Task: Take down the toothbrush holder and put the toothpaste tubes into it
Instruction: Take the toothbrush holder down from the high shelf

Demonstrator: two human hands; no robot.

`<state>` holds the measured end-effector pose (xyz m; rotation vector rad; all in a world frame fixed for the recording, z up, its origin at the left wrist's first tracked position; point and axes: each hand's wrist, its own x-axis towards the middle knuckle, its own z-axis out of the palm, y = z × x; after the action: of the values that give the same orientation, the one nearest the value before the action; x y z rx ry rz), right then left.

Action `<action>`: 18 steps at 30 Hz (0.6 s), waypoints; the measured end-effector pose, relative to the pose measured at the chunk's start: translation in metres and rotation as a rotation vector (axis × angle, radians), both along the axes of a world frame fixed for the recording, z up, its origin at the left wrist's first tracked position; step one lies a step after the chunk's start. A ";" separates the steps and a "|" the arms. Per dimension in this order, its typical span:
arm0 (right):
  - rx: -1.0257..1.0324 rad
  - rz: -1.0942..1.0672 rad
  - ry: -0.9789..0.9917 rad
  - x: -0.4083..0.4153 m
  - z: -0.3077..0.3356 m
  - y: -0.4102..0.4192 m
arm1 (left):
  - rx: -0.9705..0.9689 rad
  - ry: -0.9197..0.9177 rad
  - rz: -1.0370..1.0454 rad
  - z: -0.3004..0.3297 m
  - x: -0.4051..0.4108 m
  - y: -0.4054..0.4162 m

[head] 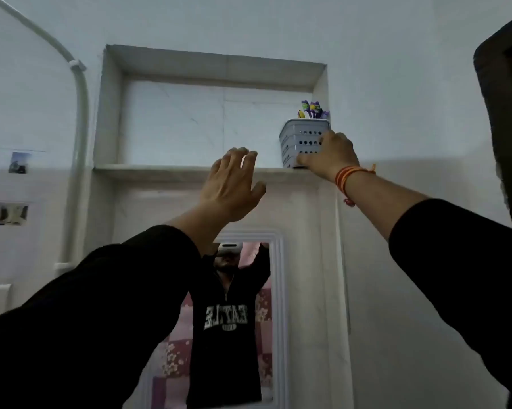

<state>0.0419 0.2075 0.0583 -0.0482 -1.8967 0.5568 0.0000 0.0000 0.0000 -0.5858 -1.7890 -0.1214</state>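
Note:
A grey perforated toothbrush holder [296, 140] stands at the right end of a high wall niche's ledge [160, 169]. Purple and yellow toothbrushes [312, 109] stick out of its top. My right hand [330, 156] is raised and wraps around the holder's front and right side, fingers closed on it. My left hand [234, 184] is lifted in front of the ledge, left of the holder, fingers apart and empty. No toothpaste tubes are in view.
A white-framed mirror [248, 320] hangs below the niche and reflects the person. A white pipe [79, 128] runs down the wall at the left, beside small pictures [18, 162]. A dark object [505, 113] fills the right edge.

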 end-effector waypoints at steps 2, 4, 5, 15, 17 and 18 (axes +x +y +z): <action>-0.032 -0.018 -0.026 -0.018 0.016 0.013 | -0.007 -0.011 0.019 0.012 -0.021 0.019; -0.066 -0.007 -0.086 -0.038 0.030 0.022 | -0.029 -0.039 0.060 0.022 -0.044 0.033; -0.068 -0.004 -0.097 -0.052 0.036 0.026 | -0.028 -0.055 0.074 0.025 -0.058 0.038; -0.059 -0.156 -0.011 -0.105 0.062 0.024 | 0.021 0.055 0.138 0.008 -0.132 0.045; -0.099 -0.078 -0.036 -0.108 0.062 0.019 | 0.018 0.054 0.142 0.008 -0.134 0.044; -0.171 0.006 -0.050 -0.111 0.061 0.019 | 0.017 0.048 0.140 0.008 -0.134 0.044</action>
<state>-0.0690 0.2261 0.1195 -0.1689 -1.8945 0.7264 -0.1341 0.0438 0.0080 -0.4463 -1.7745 -0.0269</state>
